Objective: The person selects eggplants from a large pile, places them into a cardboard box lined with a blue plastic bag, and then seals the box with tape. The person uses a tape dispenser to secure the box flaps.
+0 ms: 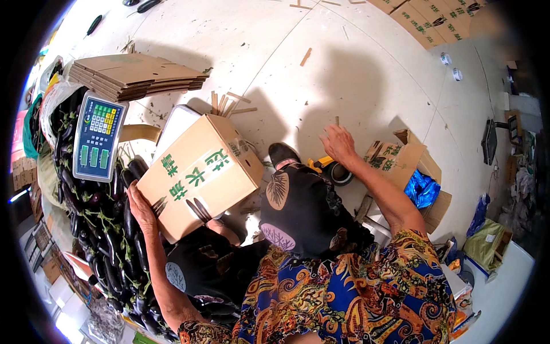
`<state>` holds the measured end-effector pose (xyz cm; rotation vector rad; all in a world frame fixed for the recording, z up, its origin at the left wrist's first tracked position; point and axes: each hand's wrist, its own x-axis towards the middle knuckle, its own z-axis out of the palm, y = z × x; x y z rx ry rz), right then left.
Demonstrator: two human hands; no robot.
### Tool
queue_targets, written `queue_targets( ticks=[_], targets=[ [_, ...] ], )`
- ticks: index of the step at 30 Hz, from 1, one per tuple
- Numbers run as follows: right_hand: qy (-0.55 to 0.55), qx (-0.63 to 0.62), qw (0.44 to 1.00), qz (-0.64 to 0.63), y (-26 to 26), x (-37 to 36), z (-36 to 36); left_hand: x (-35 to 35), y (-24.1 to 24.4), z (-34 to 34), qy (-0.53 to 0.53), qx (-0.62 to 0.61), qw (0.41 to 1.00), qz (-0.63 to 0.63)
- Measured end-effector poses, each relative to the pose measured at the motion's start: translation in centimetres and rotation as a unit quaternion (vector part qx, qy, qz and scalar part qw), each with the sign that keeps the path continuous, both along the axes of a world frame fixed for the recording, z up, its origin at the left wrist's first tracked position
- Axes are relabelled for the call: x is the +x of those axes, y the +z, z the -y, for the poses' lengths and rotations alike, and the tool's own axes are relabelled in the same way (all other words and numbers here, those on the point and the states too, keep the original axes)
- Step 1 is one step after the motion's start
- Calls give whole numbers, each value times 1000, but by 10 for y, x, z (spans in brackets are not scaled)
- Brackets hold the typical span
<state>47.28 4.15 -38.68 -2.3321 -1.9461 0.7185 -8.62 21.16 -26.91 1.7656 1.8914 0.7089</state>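
Observation:
A taped cardboard carton [202, 172] with green writing and printed eggplants sits tilted before my knees, on or against a pale platform [178, 122]. My left hand [142, 208] grips its lower left edge, fingers along the side. My right hand [339, 144] is raised over the floor with its fingers loosely bent and nothing visible in them. Just below that hand, beside my leg, lies a yellow tape dispenser [320, 163] with a roll of tape [339, 173]. At my left is a large heap of dark eggplants [114, 241].
A scale display [99, 135] with a keypad stands between the heap and the carton. Flattened cartons [137, 75] are stacked beyond it. Cardboard strips [223, 104] lie on the floor. An open carton [395, 165] with blue plastic [422, 189] is at my right.

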Motion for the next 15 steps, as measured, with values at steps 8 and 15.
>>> queue_targets(
  ticks=[8, 15],
  targets=[
    [-227, 12, 766, -601, 81, -147, -135, 4, 9, 5, 27, -22, 999, 10],
    [-186, -18, 750, -634, -25, -219, -178, 10, 11, 8, 39, -26, 999, 7]
  ],
)
